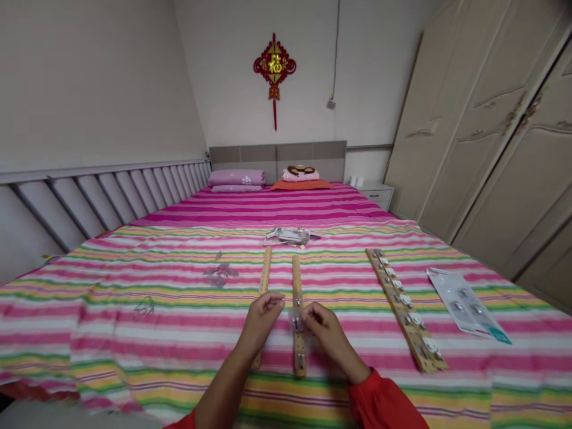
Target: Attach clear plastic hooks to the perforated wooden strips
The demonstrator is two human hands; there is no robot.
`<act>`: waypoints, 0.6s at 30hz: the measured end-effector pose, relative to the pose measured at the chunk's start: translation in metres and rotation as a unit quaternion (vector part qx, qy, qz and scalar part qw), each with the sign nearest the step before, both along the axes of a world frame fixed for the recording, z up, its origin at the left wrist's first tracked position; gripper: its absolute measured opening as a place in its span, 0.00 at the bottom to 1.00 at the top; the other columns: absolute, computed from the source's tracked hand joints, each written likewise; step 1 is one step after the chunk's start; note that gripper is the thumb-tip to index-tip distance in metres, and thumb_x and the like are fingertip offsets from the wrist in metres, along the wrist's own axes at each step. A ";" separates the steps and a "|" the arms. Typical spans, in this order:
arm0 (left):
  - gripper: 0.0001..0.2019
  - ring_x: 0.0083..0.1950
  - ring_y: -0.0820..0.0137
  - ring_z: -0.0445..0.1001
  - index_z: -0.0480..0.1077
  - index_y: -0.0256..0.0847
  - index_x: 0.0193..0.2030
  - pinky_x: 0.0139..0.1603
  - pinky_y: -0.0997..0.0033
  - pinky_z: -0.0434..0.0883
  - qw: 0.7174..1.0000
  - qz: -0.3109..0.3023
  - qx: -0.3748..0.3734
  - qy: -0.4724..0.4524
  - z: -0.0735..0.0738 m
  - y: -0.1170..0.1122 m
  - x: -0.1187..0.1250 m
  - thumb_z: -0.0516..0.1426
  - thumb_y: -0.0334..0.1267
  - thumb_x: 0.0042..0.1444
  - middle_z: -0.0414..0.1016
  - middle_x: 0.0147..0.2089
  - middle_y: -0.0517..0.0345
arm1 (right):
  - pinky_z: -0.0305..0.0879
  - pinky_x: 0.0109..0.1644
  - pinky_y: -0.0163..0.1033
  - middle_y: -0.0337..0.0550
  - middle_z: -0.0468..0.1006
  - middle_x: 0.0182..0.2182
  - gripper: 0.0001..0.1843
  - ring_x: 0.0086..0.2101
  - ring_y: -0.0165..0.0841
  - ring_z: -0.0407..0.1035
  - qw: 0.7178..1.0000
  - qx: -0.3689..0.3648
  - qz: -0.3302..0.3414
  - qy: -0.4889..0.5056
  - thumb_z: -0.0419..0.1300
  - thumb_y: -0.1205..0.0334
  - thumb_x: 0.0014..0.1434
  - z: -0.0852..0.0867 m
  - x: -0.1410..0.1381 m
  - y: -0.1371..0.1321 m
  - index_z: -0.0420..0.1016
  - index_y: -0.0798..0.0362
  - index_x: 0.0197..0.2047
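A narrow wooden strip with small metal fittings lies lengthwise on the striped bedspread in front of me. Over its middle is a small clear plastic bag, and what it holds is too blurred to name. My right hand pinches the bag's right edge with thumb and forefinger. To the left of the bag, my left hand has its fingers curled together; anything between the fingertips is too small to make out. Partly under the left hand and forearm runs a second wooden strip with a row of holes.
A wider wooden board with several white and metal hooks lies at right. Beside it is a clear blister pack. Crumpled plastic bags and a thin clear wrapper lie at left. Farther back is a pile of packets.
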State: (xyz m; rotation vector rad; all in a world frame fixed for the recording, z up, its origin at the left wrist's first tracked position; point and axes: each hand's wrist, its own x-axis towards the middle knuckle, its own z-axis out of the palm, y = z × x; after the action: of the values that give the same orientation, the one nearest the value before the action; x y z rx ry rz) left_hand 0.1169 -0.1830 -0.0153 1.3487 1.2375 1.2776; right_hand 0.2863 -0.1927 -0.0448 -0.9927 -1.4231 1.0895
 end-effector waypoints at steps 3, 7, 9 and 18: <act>0.14 0.34 0.68 0.74 0.75 0.37 0.31 0.38 0.69 0.70 0.998 -0.034 -0.034 -0.033 -0.013 0.005 0.004 0.65 0.43 0.39 0.78 0.31 0.55 | 0.54 0.22 0.33 0.32 0.66 0.14 0.18 0.17 0.27 0.58 0.996 -0.054 -0.014 0.069 0.64 0.46 0.46 -0.005 0.003 0.009 0.66 0.51 0.21; 0.12 0.31 0.69 0.73 0.75 0.36 0.28 0.36 0.71 0.69 0.997 -0.030 -0.035 -0.054 -0.025 0.018 0.014 0.66 0.41 0.37 0.77 0.27 0.57 | 0.54 0.20 0.32 0.32 0.67 0.11 0.18 0.15 0.26 0.58 0.986 -0.110 -0.038 0.119 0.67 0.48 0.41 -0.009 0.004 0.023 0.68 0.52 0.20; 0.12 0.30 0.70 0.73 0.75 0.36 0.27 0.34 0.72 0.69 0.998 -0.022 -0.030 -0.057 -0.028 0.028 0.018 0.66 0.40 0.35 0.76 0.25 0.58 | 0.54 0.19 0.32 0.32 0.67 0.11 0.17 0.14 0.25 0.58 0.982 -0.126 -0.052 0.128 0.68 0.49 0.38 -0.011 0.005 0.032 0.69 0.53 0.20; 0.08 0.26 0.72 0.73 0.73 0.36 0.25 0.32 0.73 0.69 0.990 0.003 -0.103 -0.101 -0.030 0.079 0.039 0.65 0.31 0.34 0.75 0.23 0.59 | 0.54 0.18 0.30 0.34 0.69 0.12 0.15 0.14 0.24 0.60 0.975 -0.151 -0.089 0.137 0.66 0.53 0.37 -0.017 0.009 0.075 0.68 0.53 0.18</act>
State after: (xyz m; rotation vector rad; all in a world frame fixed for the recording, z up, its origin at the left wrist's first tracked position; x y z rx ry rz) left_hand 0.1560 -0.1039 -0.0450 1.0422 1.1963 1.2219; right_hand 0.2951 -0.1179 -0.0614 -1.1112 -0.9453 1.2765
